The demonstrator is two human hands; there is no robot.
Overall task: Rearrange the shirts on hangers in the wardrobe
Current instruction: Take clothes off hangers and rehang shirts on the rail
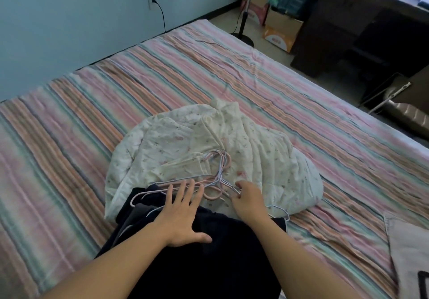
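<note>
Dark shirts [209, 252] lie at bottom centre of frame. Left hand [181, 215] flat on them, fingers spread, gripping nothing. Right hand [248, 200] pinched shut on the hangers [216, 182], centre frame, atop a floral quilt [174, 145]. Striped bedcover [232, 71] runs to upper frame.

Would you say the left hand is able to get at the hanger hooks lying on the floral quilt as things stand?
Probably yes: the left hand lies flat on the dark clothes, fingertips already at the hangers, with nothing over them.

Home bedroom: striped bed [162, 78], desk [371, 8].
</note>
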